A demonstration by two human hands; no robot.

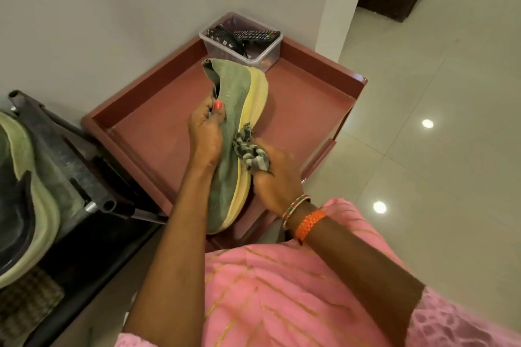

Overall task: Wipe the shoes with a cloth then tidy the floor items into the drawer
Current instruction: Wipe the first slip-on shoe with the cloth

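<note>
Pale glossy floor tiles (423, 149) fill the right side of the frame, and a plain grey wall (112, 8) fills the upper left. Against that wall, at centre frame, sits a reddish-brown wooden tray-like drawer (318, 98) with raised edges. At its far end, upper centre, stands a clear plastic box (269, 55) holding a black remote control (258, 34) and other dark items too small to tell.

Over the drawer, at centre frame, the left hand (207, 132) grips a grey-green knit slip-on shoe with a pale yellow sole (239, 110), thumb curled on the upper near the opening, fingers hidden inside it. The shoe lies on its side, toe toward the bottom of the frame.

Just right of it, the right hand (277, 180) clutches a bunched grey-and-white striped cloth (251, 152), fingers closed round it, and presses it to the yellow sole edge. That wrist wears orange and beaded bangles (306, 218).

At the left edge, a second grey-green shoe (22, 194) rests on a dark metal rack (84, 166). Pink clothing (267, 296) fills the bottom.
</note>
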